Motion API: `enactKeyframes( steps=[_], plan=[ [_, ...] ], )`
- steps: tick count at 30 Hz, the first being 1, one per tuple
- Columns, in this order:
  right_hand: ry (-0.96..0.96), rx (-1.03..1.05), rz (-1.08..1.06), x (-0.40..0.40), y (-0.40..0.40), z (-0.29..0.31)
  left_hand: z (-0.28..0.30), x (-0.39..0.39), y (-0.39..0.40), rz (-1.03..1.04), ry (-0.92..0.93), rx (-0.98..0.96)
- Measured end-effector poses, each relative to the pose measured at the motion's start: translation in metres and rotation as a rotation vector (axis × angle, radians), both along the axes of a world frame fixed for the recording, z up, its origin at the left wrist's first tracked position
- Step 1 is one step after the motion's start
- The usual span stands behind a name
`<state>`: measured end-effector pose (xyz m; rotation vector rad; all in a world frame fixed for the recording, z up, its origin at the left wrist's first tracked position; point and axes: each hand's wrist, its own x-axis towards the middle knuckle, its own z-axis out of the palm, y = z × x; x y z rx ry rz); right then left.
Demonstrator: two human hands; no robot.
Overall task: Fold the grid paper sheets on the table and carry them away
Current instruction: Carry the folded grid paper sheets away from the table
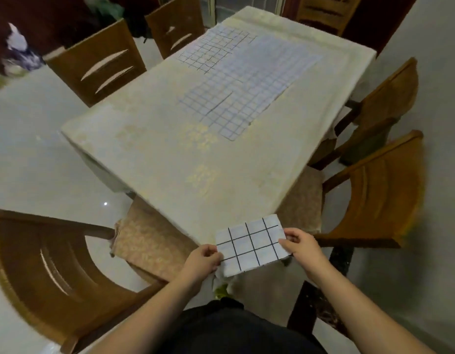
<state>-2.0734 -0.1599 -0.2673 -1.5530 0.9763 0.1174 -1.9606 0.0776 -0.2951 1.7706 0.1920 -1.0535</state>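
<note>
head view: a folded grid paper sheet (252,245) is held in the lower centre of the frame, above the near corner of the table (155,154), tilted with its right end higher. its left edge is pinched by the left hand (203,261), fingers curled over the paper, thumb on top. its right edge is pinched by the right hand (301,245), thumb and fingers closed on the paper. bold black grid lines are seen on the held sheet. more paper or cloth is seen hanging under it; which cannot be told.

unfolded grid paper sheets (244,80) are laid flat on the far half of the table, in the upper centre of the frame, overlapping each other; the count cannot be told through blur. the table is covered by a pale patterned tablecloth (195,175).

wooden chairs are placed around the table: one at lower left (55,272), two at upper left (98,65), two at right (379,195). a dark garment (236,330) is seen at bottom centre.
</note>
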Motion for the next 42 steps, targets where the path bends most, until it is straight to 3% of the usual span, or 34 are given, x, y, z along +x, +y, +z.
enactKeyframes(
  steps=[14,29,35,38,40,42],
  plan=[
    [0.134,-0.262,0.409,0.105,-0.056,-0.025,-0.025,0.017,-0.031,0.125,-0.007,0.064],
    [0.100,-0.377,0.897,0.167,-0.095,-0.053,-0.043,-0.005,-0.070,0.396,-0.220,0.339],
    [-0.002,-0.444,0.903,0.164,-0.098,-0.054,-0.048,-0.021,-0.080,0.475,-0.382,0.479],
    [-0.098,-0.560,0.992,0.166,-0.093,-0.053,-0.042,-0.025,-0.079,0.254,-0.650,0.646],
    [-0.183,-0.695,1.181,0.164,-0.085,-0.054,-0.042,-0.023,-0.076,-0.025,-0.904,0.723],
    [-0.298,-0.896,1.388,0.160,-0.075,-0.058,-0.046,-0.019,-0.074,-0.298,-0.984,0.758]
  ],
)
